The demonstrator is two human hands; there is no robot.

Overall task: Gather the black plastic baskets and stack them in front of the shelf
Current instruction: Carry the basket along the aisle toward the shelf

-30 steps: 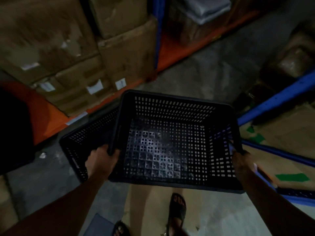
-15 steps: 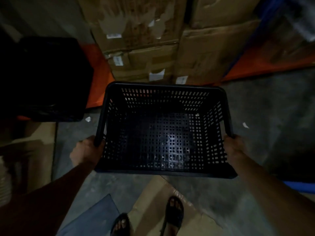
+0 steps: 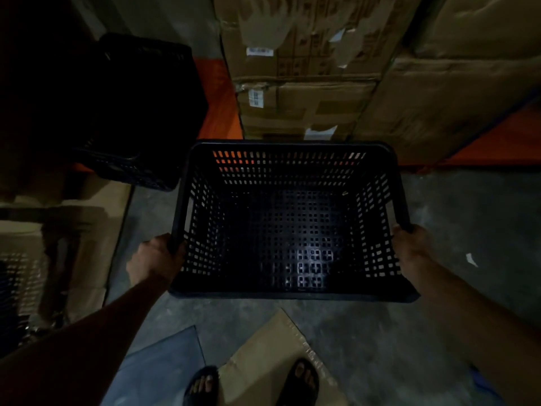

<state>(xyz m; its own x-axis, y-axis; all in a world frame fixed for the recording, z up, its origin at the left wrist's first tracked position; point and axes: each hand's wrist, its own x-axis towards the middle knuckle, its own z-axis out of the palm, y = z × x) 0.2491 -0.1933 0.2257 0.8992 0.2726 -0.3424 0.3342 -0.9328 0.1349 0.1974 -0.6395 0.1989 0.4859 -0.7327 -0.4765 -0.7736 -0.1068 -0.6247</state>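
Observation:
I hold an empty black perforated plastic basket (image 3: pixel 288 230) above the concrete floor, level and facing the shelf. My left hand (image 3: pixel 153 259) grips its left rim near the front corner. My right hand (image 3: pixel 411 247) grips the right rim. Up at the left, in deep shadow, a dark stack of black baskets (image 3: pixel 137 112) stands in front of the orange shelf beam (image 3: pixel 218 101). The held basket is to the right of that stack and apart from it.
Stacked cardboard boxes (image 3: pixel 307 83) fill the shelf straight ahead. More boxes (image 3: pixel 73 244) sit at the left edge. Flat cardboard (image 3: pixel 272 356) and a grey sheet (image 3: pixel 164 367) lie on the floor by my sandalled feet. Bare concrete (image 3: pixel 468 206) lies to the right.
My view has swung left from the aisle to face the shelf. The basket stays in both hands, and the dark basket stack has come further into view at upper left.

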